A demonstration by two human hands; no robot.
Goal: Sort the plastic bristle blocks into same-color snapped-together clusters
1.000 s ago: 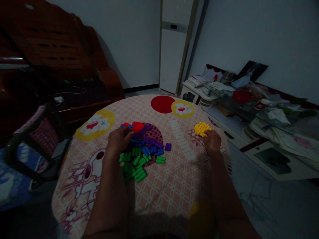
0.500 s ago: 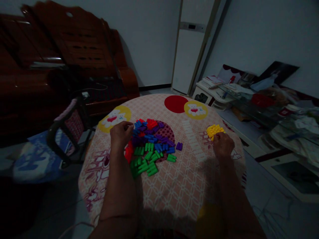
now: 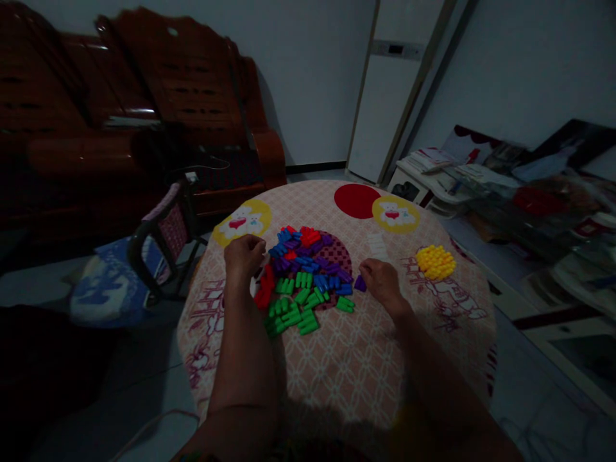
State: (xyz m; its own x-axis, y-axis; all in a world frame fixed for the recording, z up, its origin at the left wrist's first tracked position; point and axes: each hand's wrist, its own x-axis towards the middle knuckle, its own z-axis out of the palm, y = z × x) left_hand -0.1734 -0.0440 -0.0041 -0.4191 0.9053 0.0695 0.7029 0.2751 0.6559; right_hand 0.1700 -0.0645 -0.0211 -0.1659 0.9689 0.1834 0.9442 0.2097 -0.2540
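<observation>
My left hand (image 3: pixel 244 258) is at the left edge of a pile of plastic building blocks, its fingers pinched together; what they hold, if anything, is too small to make out. Closed fingers also show on my right hand (image 3: pixel 381 282), beside a single purple block (image 3: pixel 360 283) at the pile's right side. Green blocks (image 3: pixel 308 322) lie at the front of the pile, with blue blocks (image 3: pixel 321 282) and red blocks (image 3: pixel 310 236) farther back. Red blocks (image 3: pixel 265 287) also lie near my left wrist. Yellow blocks (image 3: pixel 436 262) form a tight cluster to the right.
A row of white pieces (image 3: pixel 377 246) is partly covered by my right hand. Everything lies on a round table with a patterned cloth (image 3: pixel 346 359). A chair (image 3: pixel 166 237) stands at the left, a wooden sofa (image 3: pixel 192 109) behind, and a cluttered cabinet (image 3: pixel 481 186) at the right.
My right hand has moved left from the yellow cluster to the purple block. My left hand stays by the pile. The view has turned slightly left.
</observation>
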